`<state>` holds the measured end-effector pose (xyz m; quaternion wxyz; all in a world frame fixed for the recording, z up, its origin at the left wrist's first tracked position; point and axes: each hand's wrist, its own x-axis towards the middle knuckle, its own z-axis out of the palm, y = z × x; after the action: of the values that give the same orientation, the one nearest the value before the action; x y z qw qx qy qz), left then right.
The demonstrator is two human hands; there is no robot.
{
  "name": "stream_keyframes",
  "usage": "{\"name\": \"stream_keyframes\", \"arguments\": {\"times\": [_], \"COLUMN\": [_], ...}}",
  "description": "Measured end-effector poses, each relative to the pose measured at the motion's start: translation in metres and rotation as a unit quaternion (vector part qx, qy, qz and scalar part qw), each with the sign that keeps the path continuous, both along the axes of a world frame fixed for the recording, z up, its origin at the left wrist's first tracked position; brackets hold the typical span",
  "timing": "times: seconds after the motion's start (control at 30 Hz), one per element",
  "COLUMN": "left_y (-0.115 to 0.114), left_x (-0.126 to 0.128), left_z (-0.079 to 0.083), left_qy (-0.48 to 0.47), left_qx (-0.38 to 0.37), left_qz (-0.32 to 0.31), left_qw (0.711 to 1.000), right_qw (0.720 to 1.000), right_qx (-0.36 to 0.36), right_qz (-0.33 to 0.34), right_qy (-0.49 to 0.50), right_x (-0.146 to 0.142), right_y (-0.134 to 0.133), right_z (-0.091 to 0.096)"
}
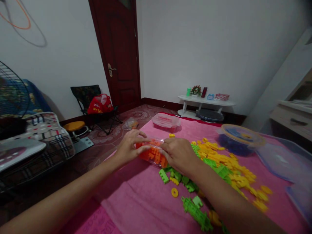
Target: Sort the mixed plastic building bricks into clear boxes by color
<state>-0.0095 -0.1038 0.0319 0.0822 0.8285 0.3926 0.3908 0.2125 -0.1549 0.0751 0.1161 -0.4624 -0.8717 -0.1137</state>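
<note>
A clear plastic box (154, 155) filled with orange building blocks (157, 157) sits on the pink cloth (136, 195). My left hand (131, 143) grips its left end, thumb along the near rim and fingers over the far side. At the right end, my right hand (179, 153) is closed on the box with its fingers curled at the rim. Whether a lid lies on the box is hard to make out. Green blocks (177, 175) lie just beside and under my right forearm, with a yellow ring piece (175, 192) nearer to me.
Yellow blocks (219, 156) spread across the right of the table. Behind them stands a round tub (240, 139) with blue contents. A lidded box (166, 122) with red contents is at the far edge. Clear lids (280, 159) lie at the right.
</note>
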Motion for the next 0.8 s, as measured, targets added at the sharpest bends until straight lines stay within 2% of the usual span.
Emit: {"name": "stream_keyframes", "arguments": {"times": [0.07, 0.13, 0.17, 0.23, 0.3, 0.37, 0.53, 0.7, 0.8], "left_y": [0.001, -0.002, -0.006, -0.016, -0.026, -0.033, -0.034, -0.041, -0.045], "left_x": [-0.003, -0.002, 0.001, 0.009, 0.020, 0.028, 0.036, 0.042, 0.039], "left_z": [-0.011, -0.022, -0.026, -0.032, -0.034, -0.033, -0.028, -0.026, -0.020], "left_qy": [-0.083, -0.205, -0.266, -0.363, -0.414, -0.452, -0.504, -0.528, -0.516], "left_qx": [-0.010, -0.118, -0.196, -0.338, -0.400, -0.404, -0.411, -0.440, -0.464], "left_qz": [0.096, 0.122, 0.095, -0.014, -0.116, -0.147, -0.089, -0.114, -0.133], "left_qw": [0.992, 0.964, 0.939, 0.868, 0.809, 0.781, 0.754, 0.717, 0.708], "right_qw": [0.999, 0.998, 0.997, 0.996, 0.997, 0.998, 0.995, 0.998, 1.000], "right_qx": [0.016, 0.036, 0.047, 0.065, 0.070, 0.061, 0.040, 0.031, 0.028], "right_qz": [-0.024, -0.040, -0.042, -0.035, -0.014, 0.016, 0.060, 0.044, 0.011], "right_qy": [0.017, 0.035, 0.041, 0.041, 0.020, -0.013, -0.064, -0.037, 0.008], "right_x": [-0.002, -0.005, -0.006, -0.010, -0.013, -0.014, -0.011, -0.010, -0.011], "right_y": [-0.003, -0.008, -0.012, -0.018, -0.023, -0.024, -0.020, -0.019, -0.021], "right_z": [-0.006, -0.015, -0.018, -0.023, -0.023, -0.018, -0.005, -0.004, -0.007]}}
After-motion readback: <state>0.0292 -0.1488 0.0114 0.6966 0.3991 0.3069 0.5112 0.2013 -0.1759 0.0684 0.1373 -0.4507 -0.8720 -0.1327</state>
